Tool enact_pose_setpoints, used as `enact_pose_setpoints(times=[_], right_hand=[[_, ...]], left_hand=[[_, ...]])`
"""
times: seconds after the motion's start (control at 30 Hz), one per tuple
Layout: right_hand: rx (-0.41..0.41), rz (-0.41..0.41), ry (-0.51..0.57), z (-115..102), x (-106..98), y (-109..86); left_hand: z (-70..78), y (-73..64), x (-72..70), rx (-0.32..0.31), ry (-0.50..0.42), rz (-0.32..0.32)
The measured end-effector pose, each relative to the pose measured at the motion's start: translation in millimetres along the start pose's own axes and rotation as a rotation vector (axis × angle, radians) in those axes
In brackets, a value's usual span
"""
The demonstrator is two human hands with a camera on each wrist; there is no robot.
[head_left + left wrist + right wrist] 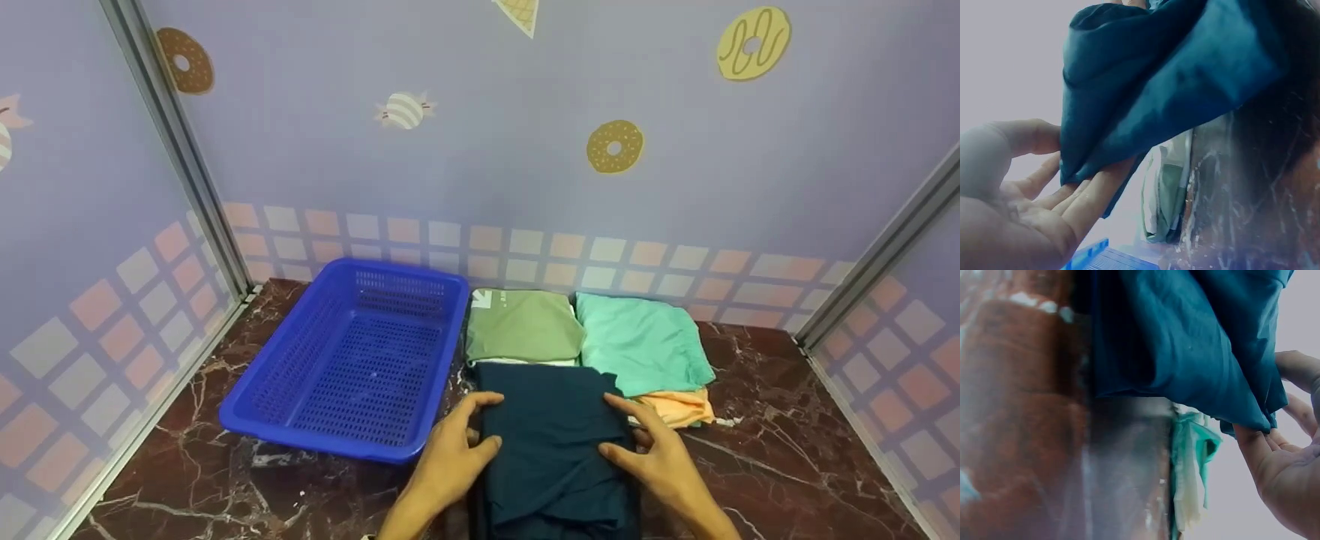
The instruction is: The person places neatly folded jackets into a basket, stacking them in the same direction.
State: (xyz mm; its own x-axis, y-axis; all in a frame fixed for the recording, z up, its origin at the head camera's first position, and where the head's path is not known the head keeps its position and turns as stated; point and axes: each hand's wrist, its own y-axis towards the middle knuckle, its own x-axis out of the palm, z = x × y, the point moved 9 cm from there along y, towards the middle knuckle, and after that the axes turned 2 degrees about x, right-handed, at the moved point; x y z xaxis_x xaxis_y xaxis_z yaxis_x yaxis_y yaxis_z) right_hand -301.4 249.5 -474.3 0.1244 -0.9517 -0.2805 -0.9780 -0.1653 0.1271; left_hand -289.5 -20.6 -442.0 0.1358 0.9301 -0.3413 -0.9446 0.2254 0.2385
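Note:
A folded dark navy garment (555, 450) lies between my two hands at the front centre. My left hand (450, 457) grips its left edge, with the thumb on the side and fingers tucked beneath the cloth (1129, 95) in the left wrist view. On the opposite edge, my right hand (660, 457) pinches the fabric the same way. In the right wrist view, folds of the navy cloth (1185, 337) hang above the tabletop. Just beyond it are a folded olive-green garment (525, 326) and a folded mint-green garment (641, 345).
A blue perforated basket (322, 446) with nothing in it stands to the left. Peach-orange cloth (679, 407) pokes out under the mint garment. The dark marbled table (795, 450) is bounded by lilac panels (480, 180) at the back and both sides.

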Motion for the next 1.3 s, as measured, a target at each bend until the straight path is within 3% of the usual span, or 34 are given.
enact_pose_setpoints(times=[0.13,0.33,0.63,0.97,1.3], right_hand=[[-0.031,0.005,0.040,-11.1,-3.0,1.5],[-0.079,0.035,0.032,-26.7,-3.4,4.1],[-0.117,0.079,0.012,-46.7,4.7,15.3],[-0.080,0.095,0.048,-67.3,19.1,31.2],[-0.160,0.078,0.013,-93.8,41.0,49.2]], left_hand=[[6.9,3.5,-3.3,-0.003,-0.054,0.016],[21.9,10.1,-14.9,0.069,-0.061,0.041],[33.3,20.2,-40.1,0.138,0.007,0.076],[37.2,33.0,-67.7,0.065,0.003,0.102],[39.2,41.5,-102.1,0.041,0.067,0.174]])
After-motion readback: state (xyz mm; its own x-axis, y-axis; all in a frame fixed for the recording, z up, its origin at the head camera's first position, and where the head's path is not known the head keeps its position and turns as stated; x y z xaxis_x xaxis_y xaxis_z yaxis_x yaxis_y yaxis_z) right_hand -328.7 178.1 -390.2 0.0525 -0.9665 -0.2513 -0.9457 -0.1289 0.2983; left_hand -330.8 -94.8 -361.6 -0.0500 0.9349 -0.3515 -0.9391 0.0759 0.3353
